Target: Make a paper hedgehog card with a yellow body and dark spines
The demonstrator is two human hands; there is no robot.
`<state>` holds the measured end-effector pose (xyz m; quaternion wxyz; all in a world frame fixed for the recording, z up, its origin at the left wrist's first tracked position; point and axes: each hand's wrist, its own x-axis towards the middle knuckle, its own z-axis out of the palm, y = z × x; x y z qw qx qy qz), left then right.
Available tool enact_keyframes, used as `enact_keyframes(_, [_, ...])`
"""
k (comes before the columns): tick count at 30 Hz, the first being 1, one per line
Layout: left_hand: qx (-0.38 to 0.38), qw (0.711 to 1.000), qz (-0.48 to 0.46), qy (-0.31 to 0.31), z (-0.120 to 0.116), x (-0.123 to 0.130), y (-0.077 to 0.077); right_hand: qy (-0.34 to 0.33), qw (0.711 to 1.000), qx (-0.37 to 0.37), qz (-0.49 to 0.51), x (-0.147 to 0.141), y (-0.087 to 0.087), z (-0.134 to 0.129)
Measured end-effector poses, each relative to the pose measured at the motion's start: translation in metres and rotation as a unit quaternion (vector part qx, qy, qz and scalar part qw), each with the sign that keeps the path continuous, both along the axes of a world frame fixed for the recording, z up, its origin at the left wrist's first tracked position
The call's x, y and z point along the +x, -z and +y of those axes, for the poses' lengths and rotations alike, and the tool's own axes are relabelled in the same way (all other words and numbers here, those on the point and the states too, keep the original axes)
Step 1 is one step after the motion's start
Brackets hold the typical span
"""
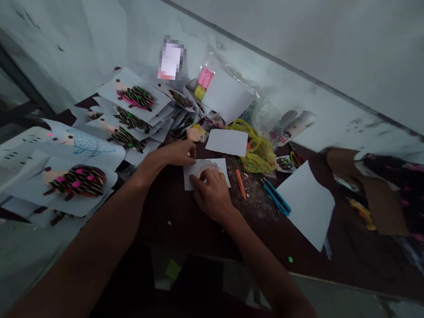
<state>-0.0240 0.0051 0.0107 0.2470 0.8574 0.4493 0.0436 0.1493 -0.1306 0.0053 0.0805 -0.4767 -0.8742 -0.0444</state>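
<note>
A small white card with an orange-brown drawing lies on the dark table. Over the card's middle is my right hand, fingers curled down onto it; whatever may be between the fingertips is too small to name. My left hand rests at the card's upper left edge with bent fingers, close to a pale piece of clay. Its fingertips are too dim to show whether they pinch anything. An orange marker-like stick lies just right of the card.
Stacked hedgehog pictures fill the left side. Behind are a blank card, a yellow net bag and a plastic bag with pink and yellow clay. Blue-handled scissors and a white sheet lie right.
</note>
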Motion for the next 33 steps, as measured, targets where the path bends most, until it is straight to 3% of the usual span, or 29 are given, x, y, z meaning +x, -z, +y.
enact_keyframes(9, [-0.053,0.998,0.012,0.033,0.0019,-0.0008,-0.0038,0.000,0.999,-0.037,0.009,-0.0029,-0.0044,0.0015])
enact_keyframes(19, [-0.060,0.997,-0.026,0.038,0.0045,-0.0017,-0.0003,0.033,0.993,-0.043,0.110,0.0038,-0.0055,0.0026])
enact_keyframes(33, [-0.060,0.998,-0.013,0.030,0.0039,-0.0014,0.0005,0.002,0.997,-0.036,0.069,-0.0008,-0.0055,-0.0007])
